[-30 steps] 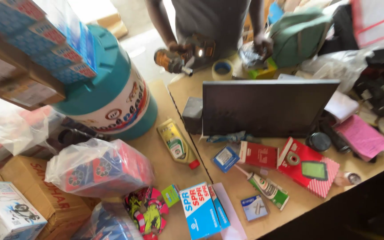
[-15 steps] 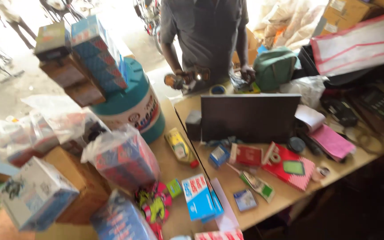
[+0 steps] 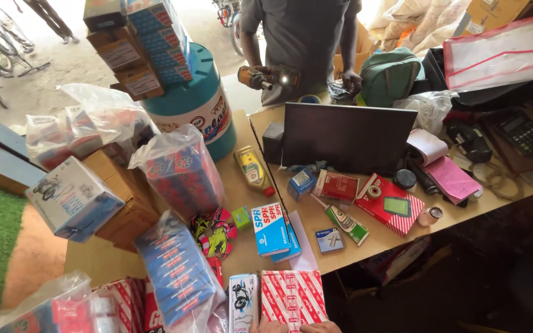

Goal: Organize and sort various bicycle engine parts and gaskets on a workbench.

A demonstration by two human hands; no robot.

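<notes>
Only the fingertips of my left hand [image 3: 271, 327] and my right hand [image 3: 321, 327] show at the bottom edge. They touch the near edge of a red-and-white patterned box [image 3: 292, 297], and their grip is cut off by the frame. Next to that box lies a white carton with a motorbike picture [image 3: 242, 302]. A blue-and-white box [image 3: 271, 228] lies just beyond on the wooden table [image 3: 242, 185]. Across the table stands a person in a grey shirt [image 3: 303, 37], holding a lit torch [image 3: 266, 78] in one hand and resting the other by a green bag [image 3: 388, 74].
A dark screen [image 3: 347, 137] stands mid-table, with a red striped box [image 3: 391, 205], a glue tube [image 3: 345, 221] and a yellow bottle [image 3: 253, 170] around it. A teal drum [image 3: 194, 106], stacked cartons [image 3: 137, 49] and bagged boxes [image 3: 180, 176] crowd the left. A calculator [image 3: 520, 132] sits at the right.
The view has pulled back and tilted down, so more of the table's near side shows. The red-and-white box and my fingertips have come into view at the bottom.
</notes>
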